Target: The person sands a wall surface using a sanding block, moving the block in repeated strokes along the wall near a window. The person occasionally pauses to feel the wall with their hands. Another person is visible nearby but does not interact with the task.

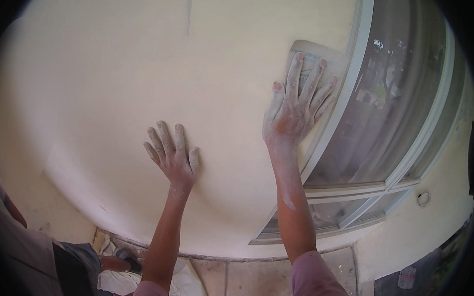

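Note:
My right hand (292, 114) presses a sheet of sandpaper (310, 48) flat against the cream-painted wall (232, 80). White dust coats the fingers, and the sheet's back bears print that they partly cover. Close by on the right runs the pale window frame (342, 99). Lower and to the left, my left hand (175, 159) rests on the same wall with its fingers spread and nothing in it; it too is dusty.
Behind the window glass (381, 114) hangs a curtain. Another person (34, 254) is at the lower left, beside a pale sheet (116, 281) on the tiled floor (255, 279). A cable loop (423, 199) sticks out of the right wall. A dark panel (397, 292) lies at the lower right.

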`<action>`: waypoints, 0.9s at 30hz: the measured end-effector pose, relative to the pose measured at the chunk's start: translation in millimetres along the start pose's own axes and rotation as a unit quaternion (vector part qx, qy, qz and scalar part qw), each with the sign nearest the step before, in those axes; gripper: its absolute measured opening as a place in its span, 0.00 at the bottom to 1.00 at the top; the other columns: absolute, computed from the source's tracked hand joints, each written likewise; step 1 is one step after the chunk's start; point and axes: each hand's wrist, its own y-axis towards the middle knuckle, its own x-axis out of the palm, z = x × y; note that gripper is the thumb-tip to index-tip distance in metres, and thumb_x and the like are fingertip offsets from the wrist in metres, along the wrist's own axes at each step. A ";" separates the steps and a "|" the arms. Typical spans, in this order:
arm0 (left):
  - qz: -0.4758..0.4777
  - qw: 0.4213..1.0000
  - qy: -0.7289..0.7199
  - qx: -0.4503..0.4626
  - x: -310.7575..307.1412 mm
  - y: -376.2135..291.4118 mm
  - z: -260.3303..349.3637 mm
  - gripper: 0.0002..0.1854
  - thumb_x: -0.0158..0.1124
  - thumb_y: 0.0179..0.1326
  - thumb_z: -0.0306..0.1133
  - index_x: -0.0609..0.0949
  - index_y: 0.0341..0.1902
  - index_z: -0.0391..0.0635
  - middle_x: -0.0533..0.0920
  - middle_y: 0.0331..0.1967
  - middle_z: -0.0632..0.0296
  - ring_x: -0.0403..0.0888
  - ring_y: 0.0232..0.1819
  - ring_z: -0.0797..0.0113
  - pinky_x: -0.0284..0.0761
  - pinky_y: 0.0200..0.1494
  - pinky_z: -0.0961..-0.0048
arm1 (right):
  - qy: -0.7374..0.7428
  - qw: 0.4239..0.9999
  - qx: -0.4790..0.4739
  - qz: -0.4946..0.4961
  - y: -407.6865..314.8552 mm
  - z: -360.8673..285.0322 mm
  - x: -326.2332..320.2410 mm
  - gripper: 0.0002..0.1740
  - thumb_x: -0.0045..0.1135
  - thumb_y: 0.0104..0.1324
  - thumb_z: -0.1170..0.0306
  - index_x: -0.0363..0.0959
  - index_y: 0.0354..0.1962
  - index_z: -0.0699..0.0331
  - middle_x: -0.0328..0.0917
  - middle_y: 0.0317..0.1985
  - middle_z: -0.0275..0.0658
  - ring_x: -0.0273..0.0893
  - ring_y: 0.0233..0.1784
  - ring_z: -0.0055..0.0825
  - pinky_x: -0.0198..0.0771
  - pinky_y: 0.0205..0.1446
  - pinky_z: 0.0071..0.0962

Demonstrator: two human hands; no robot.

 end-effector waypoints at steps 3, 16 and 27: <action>0.006 1.000 -0.014 0.000 8.5 -19.4 2.5 0.31 0.33 0.74 0.50 0.63 0.73 0.45 0.53 0.75 0.40 0.41 0.78 0.38 0.28 0.74 0.42 | -0.038 0.992 -0.112 -0.050 -150.9 37.3 26.0 0.34 0.55 0.64 0.52 0.65 0.66 0.51 0.46 0.74 0.55 0.35 0.75 0.73 0.27 0.72 0.71; -0.010 0.999 -0.031 -0.023 1.8 -54.3 -11.6 0.30 0.35 0.74 0.51 0.65 0.73 0.49 0.54 0.75 0.43 0.41 0.78 0.40 0.28 0.74 0.41 | 0.010 0.993 -0.101 0.068 45.7 -100.6 23.5 0.36 0.47 0.69 0.50 0.51 0.73 0.37 0.43 0.77 0.40 0.35 0.79 0.60 0.31 0.75 0.63; -0.020 0.999 -0.021 0.036 -7.9 -21.9 -23.0 0.26 0.43 0.70 0.45 0.73 0.67 0.51 0.59 0.74 0.47 0.45 0.77 0.40 0.30 0.74 0.40 | 0.013 0.994 -0.050 -0.097 -138.4 -86.6 36.2 0.32 0.43 0.71 0.46 0.59 0.70 0.42 0.45 0.76 0.48 0.36 0.76 0.69 0.30 0.72 0.71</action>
